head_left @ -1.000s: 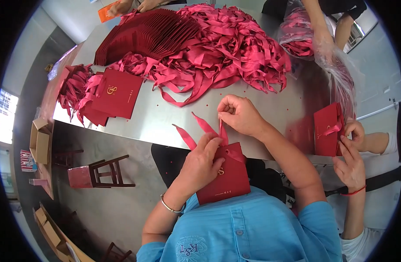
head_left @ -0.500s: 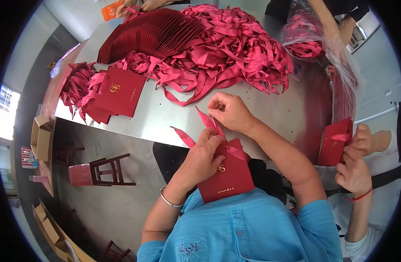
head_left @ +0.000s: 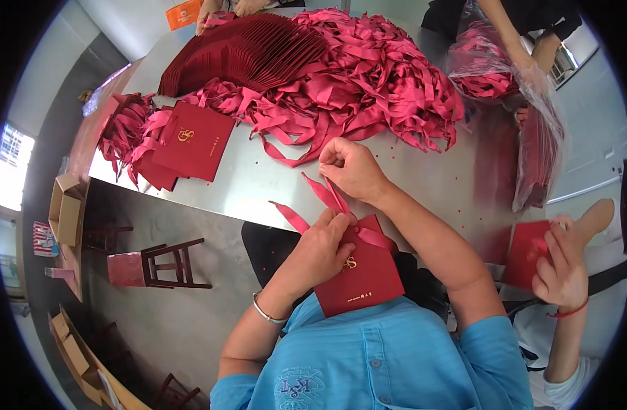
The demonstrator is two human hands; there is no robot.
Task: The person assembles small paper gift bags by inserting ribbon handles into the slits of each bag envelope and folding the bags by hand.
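Observation:
A small red paper gift bag (head_left: 361, 283) with gold print rests tilted against my blue shirt, just off the table's near edge. My left hand (head_left: 320, 249) is closed on its top edge, thumb across the front. Pink-red ribbon (head_left: 334, 198) sticks up from under those fingers, with one pointed tail reaching to the left. Another piece of the ribbon lies across the bag's top right. Above the bag, my right hand (head_left: 358, 171) is closed in a pinch at the upper end of a narrow ribbon strand; its fingertips partly hide the strand.
The metal table (head_left: 259, 195) bears a heap of ribbons (head_left: 388, 82), a fanned row of red bags (head_left: 238, 55) and loose red bags (head_left: 194, 140). At right, a co-worker's hand (head_left: 563, 266) holds a red bag (head_left: 525, 253); beyond is a clear plastic bag (head_left: 484, 68). A stool (head_left: 126, 272) stands left.
My right hand has moved slightly up and left, while my left hand keeps its hold on the gift bag. The co-worker's bag at right has turned and dropped a little.

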